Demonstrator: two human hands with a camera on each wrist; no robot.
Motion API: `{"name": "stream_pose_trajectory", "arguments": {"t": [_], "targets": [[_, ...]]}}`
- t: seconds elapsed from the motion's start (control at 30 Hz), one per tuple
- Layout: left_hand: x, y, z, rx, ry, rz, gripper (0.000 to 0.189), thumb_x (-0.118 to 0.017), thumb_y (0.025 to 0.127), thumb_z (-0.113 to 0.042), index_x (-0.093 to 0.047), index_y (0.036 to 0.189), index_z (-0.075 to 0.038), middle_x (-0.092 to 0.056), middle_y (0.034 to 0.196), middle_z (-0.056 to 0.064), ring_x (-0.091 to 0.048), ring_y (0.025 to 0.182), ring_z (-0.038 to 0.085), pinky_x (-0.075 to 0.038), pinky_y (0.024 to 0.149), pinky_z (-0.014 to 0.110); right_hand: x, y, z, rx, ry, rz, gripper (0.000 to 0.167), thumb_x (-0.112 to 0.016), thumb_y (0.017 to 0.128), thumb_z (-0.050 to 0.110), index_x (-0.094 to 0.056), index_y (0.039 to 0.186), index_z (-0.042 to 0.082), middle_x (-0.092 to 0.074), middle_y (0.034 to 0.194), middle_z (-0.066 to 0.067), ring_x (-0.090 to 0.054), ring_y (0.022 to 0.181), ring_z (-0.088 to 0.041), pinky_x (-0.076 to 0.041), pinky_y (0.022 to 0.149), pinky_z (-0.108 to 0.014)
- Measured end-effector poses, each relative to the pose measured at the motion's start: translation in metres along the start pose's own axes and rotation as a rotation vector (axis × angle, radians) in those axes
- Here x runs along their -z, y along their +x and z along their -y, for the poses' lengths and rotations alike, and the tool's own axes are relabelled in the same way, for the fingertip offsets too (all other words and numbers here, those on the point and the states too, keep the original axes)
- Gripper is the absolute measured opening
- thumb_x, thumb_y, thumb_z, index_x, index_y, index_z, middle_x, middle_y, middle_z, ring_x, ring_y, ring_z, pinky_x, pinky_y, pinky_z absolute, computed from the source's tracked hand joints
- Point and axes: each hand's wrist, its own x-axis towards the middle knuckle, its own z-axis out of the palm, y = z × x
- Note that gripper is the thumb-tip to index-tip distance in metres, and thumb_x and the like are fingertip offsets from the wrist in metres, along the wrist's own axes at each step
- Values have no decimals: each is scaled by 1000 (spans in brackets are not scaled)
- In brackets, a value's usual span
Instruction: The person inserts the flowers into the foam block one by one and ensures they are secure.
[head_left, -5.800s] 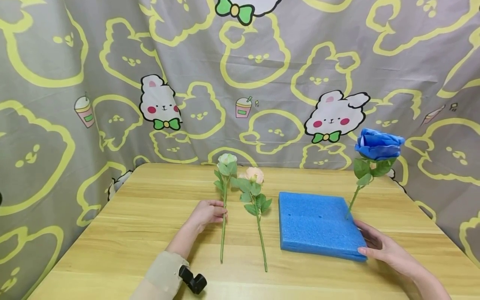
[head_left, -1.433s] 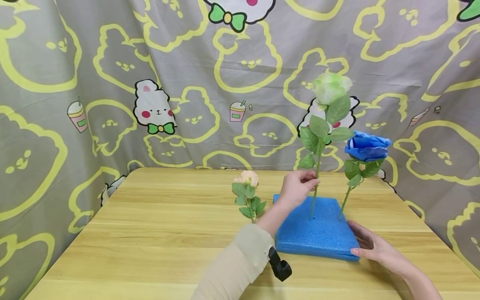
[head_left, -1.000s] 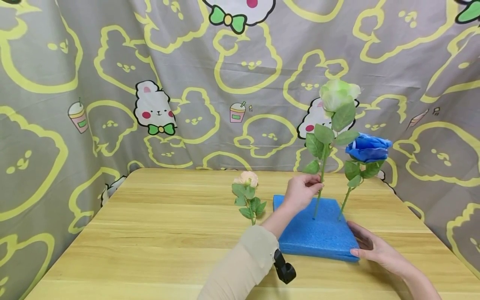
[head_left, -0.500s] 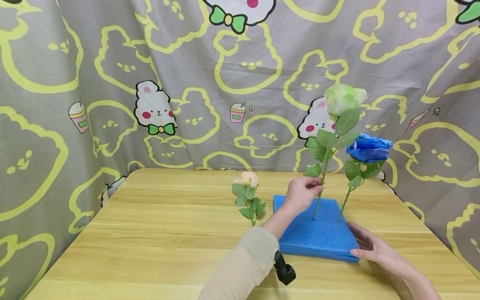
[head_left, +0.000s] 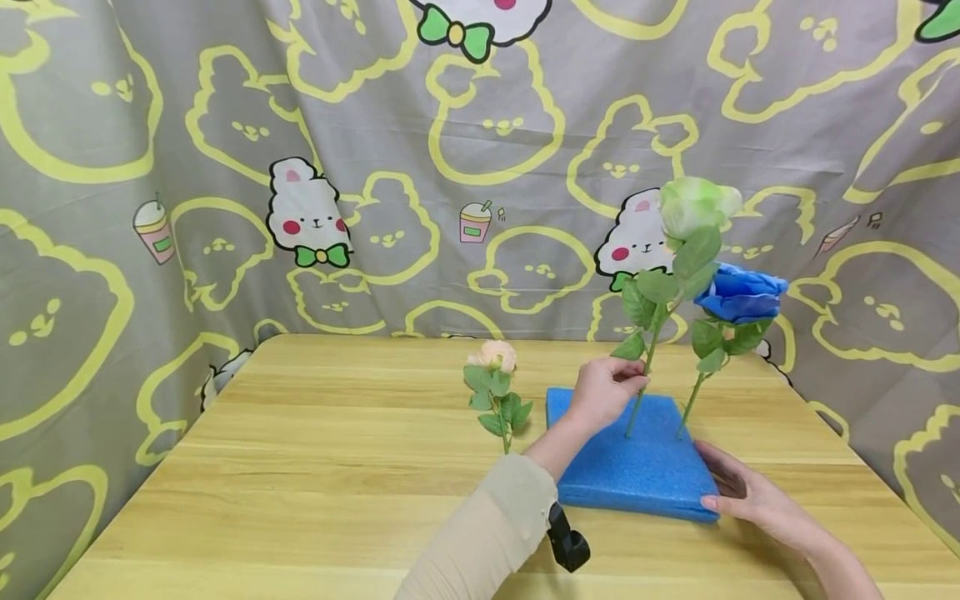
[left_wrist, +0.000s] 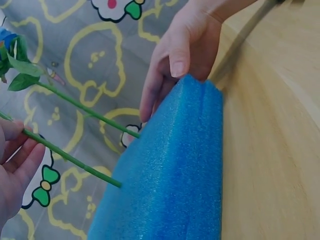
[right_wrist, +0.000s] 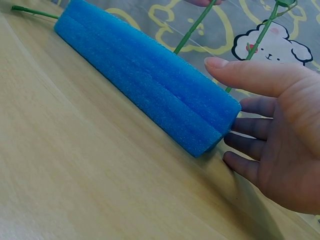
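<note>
My left hand (head_left: 603,392) pinches the green stem of a white-green artificial rose (head_left: 699,207) between thumb and fingers. The stem's lower end is stuck in the top of a blue foam block (head_left: 637,479), and the flower leans to the right. Behind and to its right, a blue artificial rose (head_left: 742,293) stands in the same block near its right edge. My right hand (head_left: 753,496) holds the block's right side. In the right wrist view its thumb (right_wrist: 218,63) lies at the top edge, with the fingers along the end face.
A peach artificial flower (head_left: 497,358) lies on the wooden table (head_left: 337,467) left of the block; my left forearm hides its lower stem. A patterned grey curtain (head_left: 390,125) hangs behind the table. A black clip-like piece (head_left: 567,542) sits on my left cuff.
The white-green rose went from lying on the table to standing in the block, carried by my left hand. Over the last second its bloom tilted right and lower. My right hand stays at the block.
</note>
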Motion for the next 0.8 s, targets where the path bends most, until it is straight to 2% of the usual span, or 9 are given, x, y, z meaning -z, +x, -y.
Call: {"name": "stream_pose_trajectory", "arguments": {"t": [0.17,0.2,0.3,0.4,0.5,0.57,0.73,0.8], "targets": [[-1,-1,2,32,-21,6,13,-65,87,-10,-71,98,-5,-67,85,-3,-60,75,1,-48,63,14,1,0,-2,29,5,15,66,-53,91,0,-11,139,-18,-13,141,-40,-34,112,17,-35,87,-8],[-1,-1,2,38,-23,7,13,-65,87,-10,-71,98,-6,-66,85,-3,-60,75,1,-48,63,14,1,0,-2,33,8,19,66,-53,91,0,-11,139,-18,-14,141,-39,-34,113,17,-35,87,-8],[-1,-2,4,50,-25,10,13,-65,87,-10,-71,98,-7,-66,85,-4,-59,75,1,-48,63,15,1,0,-3,35,18,23,65,-52,91,-1,-11,140,-17,-22,144,-20,-34,113,17,-36,88,-8],[-1,-2,5,53,-23,13,13,-65,87,-11,-71,98,-7,-66,86,-4,-59,75,1,-48,63,15,1,0,-3,38,26,26,65,-52,91,-1,-11,140,-16,-24,139,1,-34,114,16,-36,88,-8],[-1,-3,6,56,-19,14,13,-65,87,-11,-71,98,-7,-66,87,-4,-59,76,1,-48,63,15,1,0,-3,43,28,27,65,-52,91,-1,-11,140,-16,-25,137,6,-34,114,16,-35,88,-8],[-1,-3,7,61,-18,14,13,-64,88,-11,-71,99,-7,-66,87,-4,-59,76,1,-48,63,15,1,1,-3,41,22,24,65,-52,91,-1,-11,140,-16,-25,140,-2,-34,114,16,-35,88,-8],[-1,-5,8,84,-22,17,13,-64,87,-10,-71,98,-6,-66,87,-4,-60,77,2,-48,64,15,1,1,-2,28,7,23,65,-52,91,-1,-11,140,-17,-15,142,-36,-34,113,17,-35,88,-8],[-1,-6,8,95,-21,20,13,-65,87,-10,-71,98,-6,-66,86,-4,-60,77,2,-48,64,14,1,0,-2,24,4,21,65,-52,91,-1,-12,140,-17,-13,140,-41,-34,113,17,-35,87,-8]]}}
